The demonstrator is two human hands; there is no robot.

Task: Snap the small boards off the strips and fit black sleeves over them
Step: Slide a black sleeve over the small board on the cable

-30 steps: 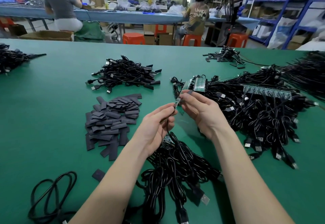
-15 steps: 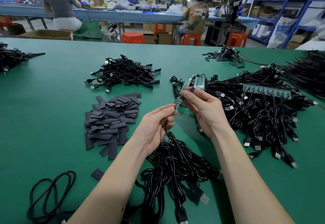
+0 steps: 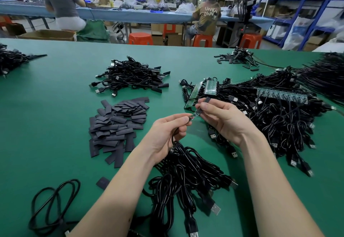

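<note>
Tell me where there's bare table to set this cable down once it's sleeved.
Bare green mat lies left of the flat black sleeve pile, up to the far-left cable heap. Right of the hands, tangled black cables crowd everything.

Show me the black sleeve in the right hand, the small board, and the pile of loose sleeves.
black sleeve (image 3: pixel 203 104): head view, its middle.
small board (image 3: pixel 195 114): head view, exposed part.
pile of loose sleeves (image 3: pixel 117 125): head view, pile centre.
</note>
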